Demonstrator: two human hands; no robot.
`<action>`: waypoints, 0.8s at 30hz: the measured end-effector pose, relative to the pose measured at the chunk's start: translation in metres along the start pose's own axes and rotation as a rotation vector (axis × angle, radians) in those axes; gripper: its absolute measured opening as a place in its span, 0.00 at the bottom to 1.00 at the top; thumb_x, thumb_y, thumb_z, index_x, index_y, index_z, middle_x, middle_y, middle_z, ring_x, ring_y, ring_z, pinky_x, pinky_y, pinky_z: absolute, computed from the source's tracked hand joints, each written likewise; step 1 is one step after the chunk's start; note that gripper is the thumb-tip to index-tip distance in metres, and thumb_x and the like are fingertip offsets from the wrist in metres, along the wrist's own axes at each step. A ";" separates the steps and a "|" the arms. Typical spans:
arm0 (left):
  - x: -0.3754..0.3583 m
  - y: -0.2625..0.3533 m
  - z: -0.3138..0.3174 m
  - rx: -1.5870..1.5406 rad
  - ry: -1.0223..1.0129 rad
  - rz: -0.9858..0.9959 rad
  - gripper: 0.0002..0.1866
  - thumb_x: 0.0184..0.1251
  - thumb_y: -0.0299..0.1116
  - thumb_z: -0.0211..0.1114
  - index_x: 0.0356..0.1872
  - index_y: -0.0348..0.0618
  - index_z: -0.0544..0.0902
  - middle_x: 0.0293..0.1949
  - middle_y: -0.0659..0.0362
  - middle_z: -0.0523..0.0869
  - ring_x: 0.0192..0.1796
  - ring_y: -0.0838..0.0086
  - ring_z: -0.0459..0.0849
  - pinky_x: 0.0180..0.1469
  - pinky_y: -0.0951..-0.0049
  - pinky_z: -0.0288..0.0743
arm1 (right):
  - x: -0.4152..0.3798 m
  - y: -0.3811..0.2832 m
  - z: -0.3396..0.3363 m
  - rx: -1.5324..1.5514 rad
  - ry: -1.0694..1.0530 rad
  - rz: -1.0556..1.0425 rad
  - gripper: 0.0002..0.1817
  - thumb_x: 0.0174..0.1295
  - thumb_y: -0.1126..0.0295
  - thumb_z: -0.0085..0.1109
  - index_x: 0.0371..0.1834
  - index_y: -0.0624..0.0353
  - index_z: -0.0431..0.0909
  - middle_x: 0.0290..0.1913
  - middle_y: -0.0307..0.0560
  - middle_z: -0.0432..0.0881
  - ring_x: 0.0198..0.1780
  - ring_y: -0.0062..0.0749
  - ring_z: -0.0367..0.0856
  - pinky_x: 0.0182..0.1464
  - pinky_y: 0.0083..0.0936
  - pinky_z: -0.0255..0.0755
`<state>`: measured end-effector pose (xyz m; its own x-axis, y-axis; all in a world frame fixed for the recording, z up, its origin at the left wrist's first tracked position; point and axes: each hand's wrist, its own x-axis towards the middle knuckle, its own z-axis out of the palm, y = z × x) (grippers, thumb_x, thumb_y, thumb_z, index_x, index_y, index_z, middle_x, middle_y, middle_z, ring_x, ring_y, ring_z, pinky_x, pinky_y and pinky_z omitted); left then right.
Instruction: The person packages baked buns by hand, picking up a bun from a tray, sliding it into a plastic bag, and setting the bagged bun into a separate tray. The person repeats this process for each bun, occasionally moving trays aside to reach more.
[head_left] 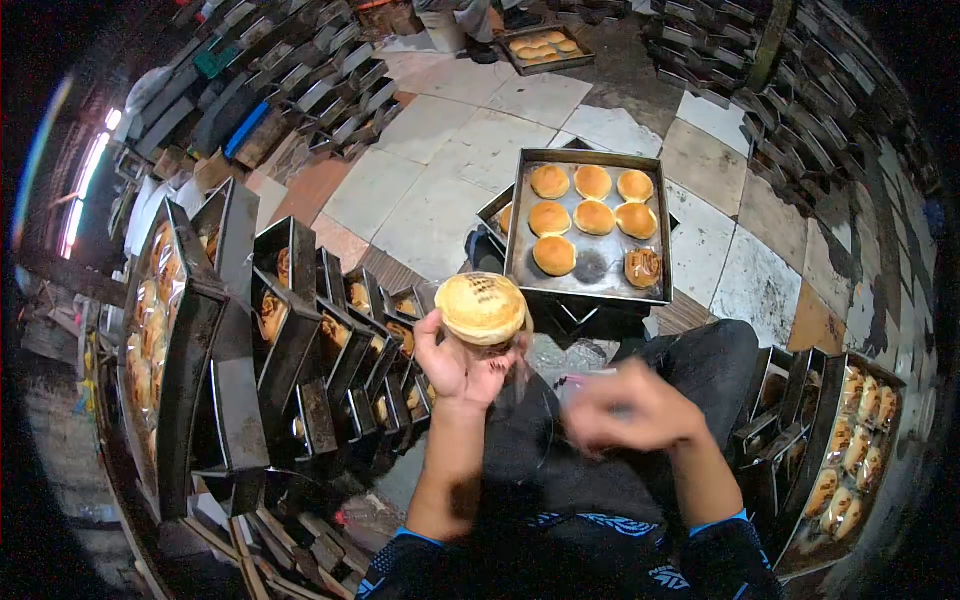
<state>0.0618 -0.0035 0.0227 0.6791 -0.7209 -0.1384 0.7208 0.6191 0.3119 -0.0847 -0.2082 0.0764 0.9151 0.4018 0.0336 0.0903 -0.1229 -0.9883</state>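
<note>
My left hand (465,365) holds up a round bun (481,308), with its pale, dark-marked side facing me. My right hand (635,408) is blurred by motion over my lap, fingers curled; whether anything is in them I cannot make out. Close beside it lies clear plastic with a pinkish edge (585,378). In front of me a metal tray (590,280) carries several golden-topped buns (594,217). One bun in printed clear wrapping (643,267) sits in that tray's near right corner.
Stacked metal trays with wrapped buns (160,330) crowd my left side. On my right stands another tray of wrapped buns (850,450). Farther off, a tray of unwrapped buns (545,46) lies on the tiled floor (440,190), near another person's legs (470,15).
</note>
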 end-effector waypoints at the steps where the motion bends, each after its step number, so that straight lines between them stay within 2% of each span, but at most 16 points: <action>1: -0.004 -0.007 0.004 -0.003 0.004 -0.006 0.36 0.64 0.59 0.51 0.65 0.42 0.71 0.58 0.47 0.80 0.52 0.54 0.83 0.47 0.47 0.81 | 0.017 0.013 0.018 -0.414 0.608 -0.012 0.10 0.54 0.69 0.70 0.37 0.60 0.83 0.33 0.45 0.84 0.36 0.43 0.83 0.41 0.35 0.77; 3: -0.016 -0.034 0.021 0.287 0.333 -0.008 0.35 0.70 0.59 0.47 0.65 0.40 0.70 0.59 0.49 0.79 0.55 0.57 0.82 0.54 0.52 0.79 | 0.034 0.010 0.024 -0.680 0.940 -0.282 0.11 0.50 0.71 0.71 0.37 0.60 0.84 0.32 0.44 0.84 0.36 0.43 0.82 0.44 0.36 0.77; 5: -0.037 -0.058 0.034 0.059 0.124 -0.125 0.33 0.77 0.57 0.41 0.68 0.40 0.67 0.58 0.52 0.80 0.56 0.64 0.81 0.61 0.63 0.74 | 0.032 0.008 0.029 -0.615 0.868 -0.515 0.10 0.48 0.73 0.72 0.34 0.61 0.85 0.33 0.45 0.84 0.34 0.44 0.81 0.45 0.37 0.76; 7: -0.046 -0.093 -0.010 0.479 0.342 0.123 0.32 0.78 0.56 0.44 0.68 0.39 0.67 0.58 0.53 0.80 0.56 0.66 0.80 0.62 0.66 0.71 | 0.031 0.007 0.036 -0.599 0.921 -0.516 0.08 0.49 0.75 0.72 0.32 0.64 0.85 0.33 0.47 0.84 0.33 0.38 0.80 0.43 0.31 0.75; 8: -0.037 -0.102 0.003 0.801 0.501 0.543 0.26 0.76 0.51 0.53 0.59 0.36 0.75 0.52 0.51 0.83 0.49 0.67 0.83 0.55 0.68 0.75 | 0.033 0.015 0.039 -0.366 1.010 -0.366 0.07 0.51 0.76 0.71 0.33 0.65 0.85 0.33 0.47 0.84 0.33 0.35 0.80 0.42 0.28 0.74; 9: -0.036 -0.095 -0.007 0.798 0.500 0.546 0.26 0.76 0.51 0.53 0.59 0.36 0.75 0.52 0.51 0.83 0.49 0.67 0.83 0.55 0.68 0.75 | 0.036 0.022 0.042 -0.132 1.082 -0.218 0.07 0.54 0.76 0.71 0.35 0.66 0.86 0.33 0.48 0.84 0.33 0.33 0.80 0.41 0.25 0.74; 10: -0.037 -0.080 -0.022 0.972 0.361 0.694 0.23 0.75 0.48 0.57 0.54 0.35 0.77 0.47 0.50 0.85 0.45 0.66 0.84 0.51 0.68 0.77 | 0.039 0.026 0.045 0.091 1.094 -0.154 0.05 0.57 0.78 0.68 0.36 0.66 0.86 0.33 0.49 0.84 0.35 0.30 0.80 0.41 0.21 0.72; 12: -0.039 -0.043 -0.015 1.471 0.151 0.952 0.12 0.72 0.36 0.62 0.37 0.35 0.83 0.34 0.50 0.87 0.34 0.65 0.86 0.40 0.71 0.80 | 0.042 0.019 0.041 0.121 1.017 -0.120 0.04 0.58 0.78 0.68 0.36 0.65 0.87 0.34 0.49 0.84 0.36 0.31 0.80 0.41 0.22 0.73; 13: -0.042 -0.025 -0.017 1.523 0.082 0.943 0.10 0.69 0.35 0.65 0.36 0.36 0.83 0.34 0.48 0.86 0.35 0.64 0.86 0.39 0.70 0.80 | 0.043 0.012 0.037 0.148 0.934 -0.095 0.04 0.58 0.77 0.67 0.35 0.65 0.87 0.35 0.49 0.84 0.37 0.31 0.80 0.41 0.23 0.73; 15: -0.047 -0.001 0.009 1.554 0.135 1.204 0.06 0.67 0.31 0.67 0.34 0.40 0.84 0.35 0.51 0.86 0.34 0.65 0.85 0.37 0.69 0.80 | 0.047 -0.014 0.016 -0.482 0.831 -0.221 0.08 0.52 0.75 0.71 0.36 0.61 0.88 0.36 0.48 0.84 0.36 0.35 0.81 0.43 0.27 0.73; 17: -0.044 0.022 -0.009 1.644 0.122 1.301 0.05 0.66 0.31 0.67 0.34 0.41 0.85 0.35 0.53 0.85 0.34 0.65 0.84 0.36 0.70 0.80 | 0.057 0.003 0.019 -0.656 0.936 -0.422 0.09 0.50 0.76 0.70 0.36 0.58 0.88 0.36 0.47 0.83 0.35 0.38 0.81 0.41 0.27 0.74; 18: -0.045 0.027 -0.023 1.729 0.098 1.399 0.04 0.66 0.31 0.68 0.34 0.43 0.86 0.35 0.55 0.84 0.34 0.66 0.84 0.36 0.71 0.79 | 0.069 0.026 0.022 -0.587 0.932 -0.318 0.08 0.51 0.77 0.70 0.35 0.59 0.87 0.36 0.47 0.83 0.34 0.38 0.81 0.40 0.27 0.74; 19: -0.046 0.020 -0.040 1.768 0.323 1.209 0.05 0.66 0.35 0.68 0.37 0.46 0.87 0.36 0.57 0.82 0.34 0.66 0.83 0.35 0.71 0.79 | 0.085 0.059 0.025 -0.521 0.924 -0.218 0.06 0.52 0.78 0.69 0.34 0.61 0.87 0.36 0.47 0.83 0.34 0.38 0.82 0.39 0.27 0.75; 20: -0.041 0.021 -0.060 1.816 0.327 1.190 0.05 0.65 0.34 0.69 0.38 0.47 0.87 0.35 0.57 0.82 0.33 0.67 0.83 0.35 0.71 0.78 | 0.098 0.092 0.028 -0.132 0.875 -0.066 0.04 0.53 0.78 0.70 0.32 0.61 0.86 0.36 0.47 0.83 0.34 0.36 0.82 0.37 0.27 0.76; 22: -0.034 0.028 -0.088 1.866 0.331 1.179 0.06 0.64 0.34 0.69 0.39 0.48 0.87 0.35 0.56 0.82 0.33 0.67 0.83 0.35 0.71 0.78 | 0.098 0.109 0.036 -0.204 0.868 -0.163 0.04 0.53 0.77 0.71 0.31 0.61 0.86 0.36 0.48 0.83 0.34 0.35 0.82 0.38 0.26 0.76; 24: -0.051 0.021 -0.098 1.768 0.326 1.084 0.08 0.54 0.28 0.72 0.35 0.39 0.85 0.32 0.56 0.83 0.32 0.66 0.83 0.37 0.69 0.76 | 0.100 0.105 0.041 -0.265 0.882 -0.258 0.06 0.51 0.74 0.73 0.31 0.59 0.85 0.34 0.48 0.81 0.33 0.33 0.80 0.37 0.26 0.74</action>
<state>0.0562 0.0764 -0.0554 0.7727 -0.1696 0.6117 -0.6246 -0.3747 0.6852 0.0002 -0.1437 -0.0299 0.8114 -0.3701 0.4524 0.3174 -0.3711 -0.8727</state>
